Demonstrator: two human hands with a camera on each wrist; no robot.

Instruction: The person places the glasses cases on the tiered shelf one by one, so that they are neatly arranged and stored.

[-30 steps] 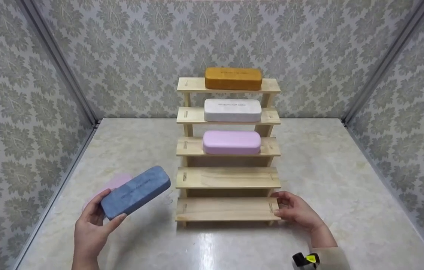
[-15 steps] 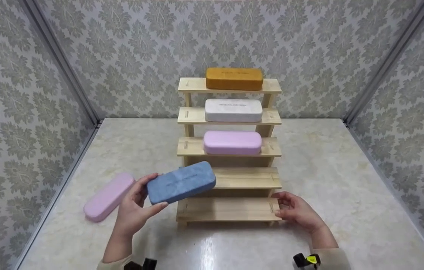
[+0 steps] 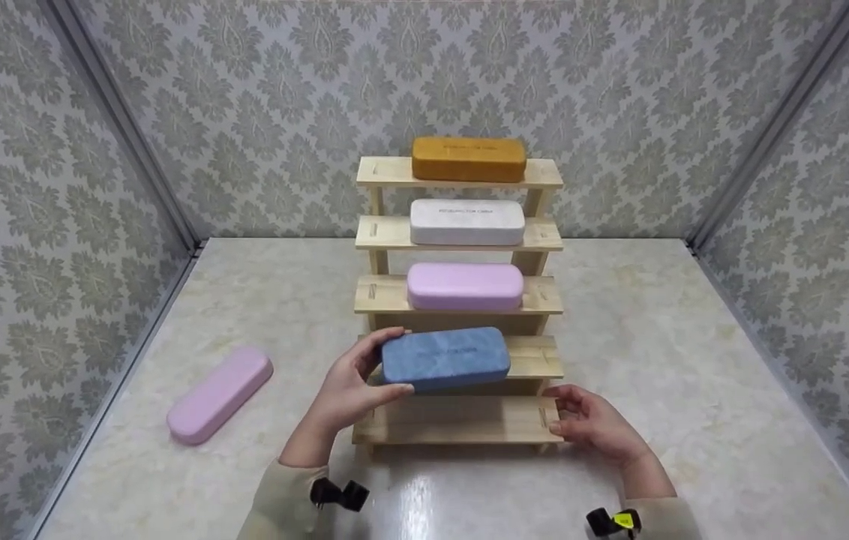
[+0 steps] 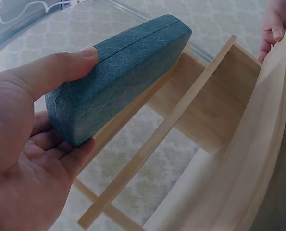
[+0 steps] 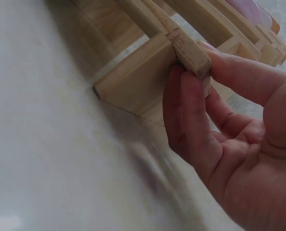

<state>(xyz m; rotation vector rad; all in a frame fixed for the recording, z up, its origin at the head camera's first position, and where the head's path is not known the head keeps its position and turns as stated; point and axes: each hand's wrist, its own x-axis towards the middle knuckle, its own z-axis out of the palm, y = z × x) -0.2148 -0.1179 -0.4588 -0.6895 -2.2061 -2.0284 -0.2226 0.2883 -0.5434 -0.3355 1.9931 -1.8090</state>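
Observation:
My left hand [image 3: 349, 388] grips a blue glasses case [image 3: 445, 358] by its left end, thumb in front and fingers behind. In the head view the case appears over the second step from the bottom of a wooden stepped rack [image 3: 462, 421]. The left wrist view shows a seam line along the blue case [image 4: 118, 72], which is held above the slats. With my right hand [image 3: 601, 424] I pinch the right end of the rack's lowest step; the right wrist view shows the thumb and fingers around that step's end [image 5: 193, 53].
An orange case [image 3: 468, 159], a white case [image 3: 467, 222] and a pink case [image 3: 465, 286] sit on the three upper steps. Another pink case [image 3: 220, 395] lies on the table [image 3: 642, 315] to the left. Patterned walls [image 3: 424, 82] enclose the back and sides.
My left hand has carried the blue case rightward from over the table's left side to in front of the rack, turning it nearly level. The right hand has stayed at the rack.

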